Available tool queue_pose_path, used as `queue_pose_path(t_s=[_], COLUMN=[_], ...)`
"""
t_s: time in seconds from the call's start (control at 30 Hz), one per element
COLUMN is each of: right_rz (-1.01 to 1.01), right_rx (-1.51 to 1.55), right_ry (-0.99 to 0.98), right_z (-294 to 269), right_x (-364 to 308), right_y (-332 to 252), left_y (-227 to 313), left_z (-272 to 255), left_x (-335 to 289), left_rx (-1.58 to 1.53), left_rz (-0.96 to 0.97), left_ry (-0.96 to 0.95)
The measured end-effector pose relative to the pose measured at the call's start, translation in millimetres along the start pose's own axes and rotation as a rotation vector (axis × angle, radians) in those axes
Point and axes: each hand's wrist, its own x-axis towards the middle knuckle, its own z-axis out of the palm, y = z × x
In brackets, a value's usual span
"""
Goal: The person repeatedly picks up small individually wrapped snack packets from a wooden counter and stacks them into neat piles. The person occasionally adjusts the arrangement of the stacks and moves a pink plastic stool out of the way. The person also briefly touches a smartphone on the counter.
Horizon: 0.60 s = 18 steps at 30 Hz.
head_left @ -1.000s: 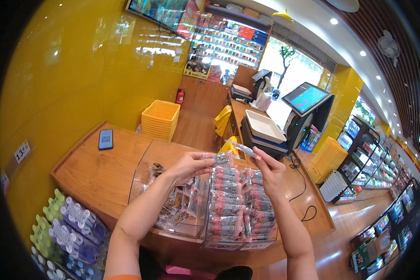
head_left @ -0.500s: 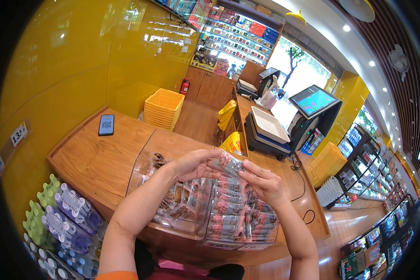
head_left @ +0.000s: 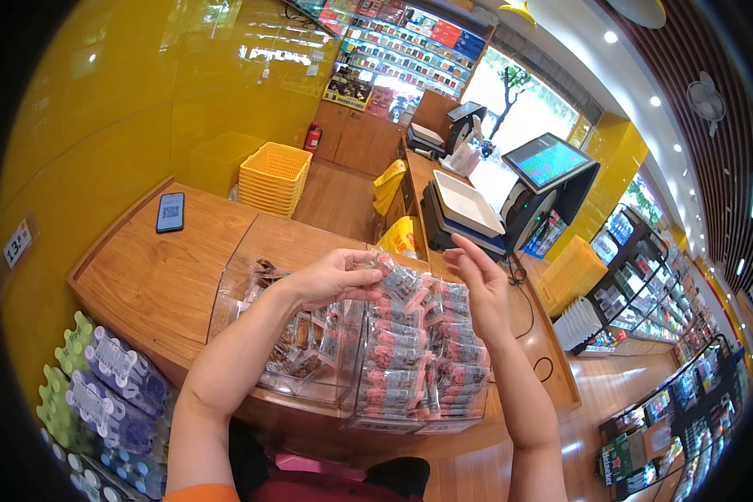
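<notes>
"Packet (head_left: 401, 280) in pink, grey and clear wrap is dangling from the left hand (head_left: 336, 278), right over the counter (head_left: 159, 259)!"

"And how is that hand gripping?"

"Thumb and fingers are pinching the packet's left end, nearly closed on it. Whether the lower end is touching the pile, I'm not managing to tell."

"What's the right hand (head_left: 483, 289) doing?"

"It's hovering just beside the packet, on the right, fingers loosely parted, well open, holding nothing!"

"And underneath?"

"Similar packets (head_left: 393, 358) are filling the right-hand clear bin (head_left: 389, 425) in two columns, while brown-filled packets (head_left: 304, 350) are lying jumbled in the left-hand clear bin (head_left: 297, 393)."

"Further out?"

"A phone (head_left: 171, 212) is lying face up at the left, showing a square code. Yellow baskets (head_left: 274, 181) are standing stacked beyond the counter, and a pale tray (head_left: 468, 203) is resting near a tilted screen (head_left: 548, 161)!"
</notes>
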Motion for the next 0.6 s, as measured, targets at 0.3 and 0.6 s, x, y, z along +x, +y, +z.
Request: queue_pose_path(t_s=[0.3,0.6], right_rz=[0.106,-0.044], right_rx=[-0.361,-0.425], right_ry=[-0.344,-0.652], right_z=[8,-4], right_x=[-9,-42], right_y=[-2,-23], left_y=[-6,4], left_z=[9,-5], left_x=[0,0], left_rx=[0.156,0.093], left_rz=[0.008,0.047], left_ry=[-0.12,0.023])
